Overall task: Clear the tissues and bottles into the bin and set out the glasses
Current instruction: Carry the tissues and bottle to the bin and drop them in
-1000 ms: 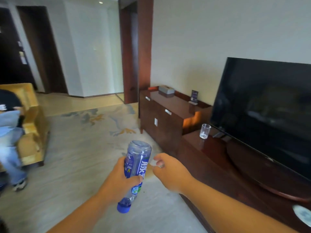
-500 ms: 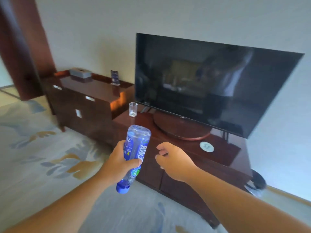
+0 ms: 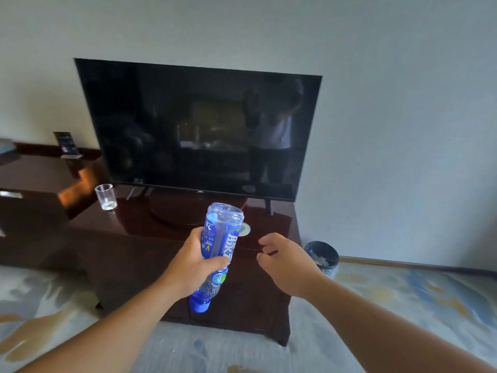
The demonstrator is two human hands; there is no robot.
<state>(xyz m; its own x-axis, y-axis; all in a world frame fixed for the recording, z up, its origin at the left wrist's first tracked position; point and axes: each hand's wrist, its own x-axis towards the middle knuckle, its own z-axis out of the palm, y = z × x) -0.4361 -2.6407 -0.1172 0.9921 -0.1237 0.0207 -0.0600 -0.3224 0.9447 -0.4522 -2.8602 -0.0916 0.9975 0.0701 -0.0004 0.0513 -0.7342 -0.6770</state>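
My left hand (image 3: pixel 192 261) grips a clear plastic bottle (image 3: pixel 222 232) with a blue label, held upside down so its blue cap points at the floor. My right hand (image 3: pixel 286 261) hovers just right of the bottle, fingers loosely curled, holding nothing. A small dark bin (image 3: pixel 322 255) stands on the floor at the right end of the TV cabinet, with bits of white and blue rubbish inside. An empty clear glass (image 3: pixel 105 196) stands upright on the left part of the cabinet top.
A dark wooden TV cabinet (image 3: pixel 121 232) runs in front of me with a large black TV (image 3: pixel 199 130) on it. A round white coaster (image 3: pixel 245 229) lies behind the bottle. A higher sideboard (image 3: pixel 35 168) carries a small card stand (image 3: pixel 67 145). Patterned carpet covers the floor.
The view has swung right and closer to the cabinet; the bin has come fully into sight. My left hand keeps the upturned bottle, and my right hand has loosened a little.
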